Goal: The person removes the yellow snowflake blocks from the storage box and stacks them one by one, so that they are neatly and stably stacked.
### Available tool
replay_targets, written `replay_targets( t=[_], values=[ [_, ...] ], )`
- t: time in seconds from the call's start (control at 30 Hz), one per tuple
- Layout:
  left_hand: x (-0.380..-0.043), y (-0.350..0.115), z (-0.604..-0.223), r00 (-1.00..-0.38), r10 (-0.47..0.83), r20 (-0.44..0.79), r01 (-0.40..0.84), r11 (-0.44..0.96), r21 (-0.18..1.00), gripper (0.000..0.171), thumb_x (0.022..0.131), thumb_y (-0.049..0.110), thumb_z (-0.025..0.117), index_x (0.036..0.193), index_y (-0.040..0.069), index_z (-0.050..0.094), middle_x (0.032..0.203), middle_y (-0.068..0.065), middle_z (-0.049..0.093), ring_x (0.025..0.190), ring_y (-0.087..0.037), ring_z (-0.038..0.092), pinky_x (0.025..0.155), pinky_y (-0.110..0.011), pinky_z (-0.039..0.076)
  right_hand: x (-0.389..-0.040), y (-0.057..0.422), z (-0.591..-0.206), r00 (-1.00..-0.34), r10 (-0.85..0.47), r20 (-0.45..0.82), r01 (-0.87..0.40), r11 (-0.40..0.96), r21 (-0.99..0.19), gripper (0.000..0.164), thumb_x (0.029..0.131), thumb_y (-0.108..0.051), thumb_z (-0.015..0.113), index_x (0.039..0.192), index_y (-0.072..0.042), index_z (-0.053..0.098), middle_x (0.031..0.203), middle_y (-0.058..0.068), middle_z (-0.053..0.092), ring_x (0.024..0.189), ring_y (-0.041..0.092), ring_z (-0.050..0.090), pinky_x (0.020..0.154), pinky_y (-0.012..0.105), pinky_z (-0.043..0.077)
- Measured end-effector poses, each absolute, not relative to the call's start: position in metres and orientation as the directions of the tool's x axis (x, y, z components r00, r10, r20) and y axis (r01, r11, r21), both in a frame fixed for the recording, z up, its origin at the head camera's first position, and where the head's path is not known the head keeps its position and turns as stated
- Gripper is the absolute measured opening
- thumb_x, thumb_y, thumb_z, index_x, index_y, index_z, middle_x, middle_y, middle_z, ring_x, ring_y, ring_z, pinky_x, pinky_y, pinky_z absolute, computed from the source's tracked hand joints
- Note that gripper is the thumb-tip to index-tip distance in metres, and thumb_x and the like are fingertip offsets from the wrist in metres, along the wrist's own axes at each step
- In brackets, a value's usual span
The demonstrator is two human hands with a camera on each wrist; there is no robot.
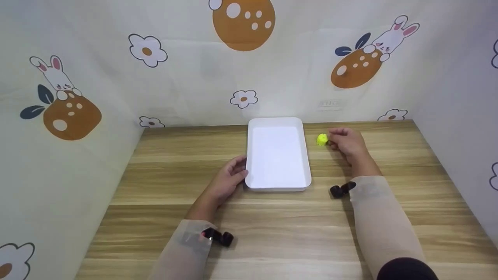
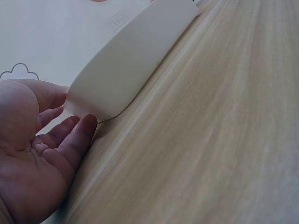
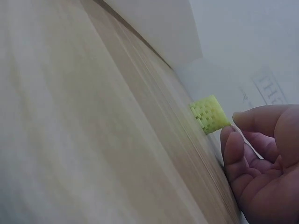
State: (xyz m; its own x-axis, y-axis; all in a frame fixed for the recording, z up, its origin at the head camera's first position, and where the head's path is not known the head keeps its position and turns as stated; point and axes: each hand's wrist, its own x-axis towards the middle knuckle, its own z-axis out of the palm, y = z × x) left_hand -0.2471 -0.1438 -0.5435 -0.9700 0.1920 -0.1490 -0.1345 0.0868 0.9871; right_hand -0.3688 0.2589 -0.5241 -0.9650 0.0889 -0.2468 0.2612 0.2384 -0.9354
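A white rectangular tray [image 1: 278, 155] lies on the wooden table. At its left side is my left hand [image 1: 229, 181]. In the left wrist view, the thumb and fingers of that hand [image 2: 42, 149] hold the near end of the tray's outer wall [image 2: 121, 65]. Right of the tray is a small bright yellow block [image 1: 321, 139]; its woven-looking pattern shows in the right wrist view. My right hand [image 1: 348, 146] has curled fingers, and its fingertips pinch one edge of the block [image 3: 210, 114]. How firmly they grip is hard to tell.
Patterned cloth walls [image 1: 186, 77] enclose the wood-grain table [image 1: 280, 233] at the back and sides. The tray's far end is close to the back wall. A small black camera sits on each wrist.
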Motion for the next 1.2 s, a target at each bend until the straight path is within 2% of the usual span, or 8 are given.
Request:
replay_targets(
  t=[0.33,0.5,0.6,0.7,1.0,1.2],
  values=[
    [-0.249,-0.143,-0.540,-0.968,0.197,-0.156,-0.139,0.098,0.985,0.056,0.108,0.009,0.061,0.162,0.010,0.044,0.166,-0.011,0.048,0.153,-0.030,0.048,0.129,-0.045,0.042,-0.369,0.258,-0.516,-0.961,0.132,-0.244,0.263,0.154,-0.953,0.039,0.104,-0.015,0.068,0.140,0.000,0.064,0.106,0.001,0.070,0.087,0.013,0.068,0.077,0.023,0.061],
    [-0.249,-0.142,-0.540,-0.968,0.195,-0.160,-0.144,0.092,0.985,0.057,0.108,0.010,0.062,0.162,0.011,0.044,0.166,-0.010,0.048,0.153,-0.029,0.048,0.128,-0.046,0.042,-0.367,0.254,-0.506,-0.962,0.134,-0.238,0.254,0.118,-0.960,0.038,0.105,-0.019,0.068,0.139,-0.002,0.064,0.119,0.006,0.067,0.097,0.014,0.066,0.093,0.032,0.061],
    [-0.250,-0.142,-0.541,-0.968,0.197,-0.155,-0.142,0.081,0.987,0.058,0.107,0.010,0.063,0.162,0.010,0.044,0.166,-0.011,0.048,0.154,-0.030,0.048,0.128,-0.046,0.042,-0.365,0.249,-0.498,-0.961,0.122,-0.249,0.261,0.087,-0.962,0.034,0.104,-0.026,0.071,0.133,-0.009,0.066,0.123,0.005,0.065,0.104,0.015,0.064,0.105,0.039,0.058],
    [-0.250,-0.142,-0.542,-0.969,0.201,-0.143,-0.130,0.074,0.989,0.059,0.107,0.009,0.063,0.162,0.008,0.043,0.167,-0.013,0.047,0.153,-0.031,0.048,0.128,-0.046,0.043,-0.362,0.245,-0.489,-0.964,0.099,-0.247,0.255,0.075,-0.964,0.030,0.104,-0.030,0.072,0.129,-0.014,0.068,0.122,0.003,0.064,0.108,0.018,0.063,0.110,0.041,0.056],
    [-0.251,-0.142,-0.544,-0.968,0.198,-0.152,-0.138,0.080,0.987,0.059,0.106,0.008,0.063,0.162,0.009,0.044,0.165,-0.012,0.049,0.151,-0.030,0.050,0.127,-0.045,0.044,-0.354,0.235,-0.479,-0.973,0.070,-0.222,0.227,0.078,-0.971,0.032,0.104,-0.034,0.070,0.129,-0.014,0.068,0.126,0.006,0.064,0.111,0.019,0.063,0.104,0.033,0.059],
    [-0.250,-0.143,-0.545,-0.968,0.209,-0.140,-0.125,0.082,0.989,0.058,0.107,0.008,0.062,0.162,0.008,0.044,0.166,-0.012,0.047,0.151,-0.031,0.050,0.127,-0.046,0.044,-0.352,0.233,-0.474,-0.981,0.045,-0.190,0.194,0.102,-0.976,0.030,0.104,-0.033,0.071,0.128,-0.015,0.070,0.117,0.000,0.068,0.108,0.019,0.066,0.096,0.029,0.061]
  ],
)
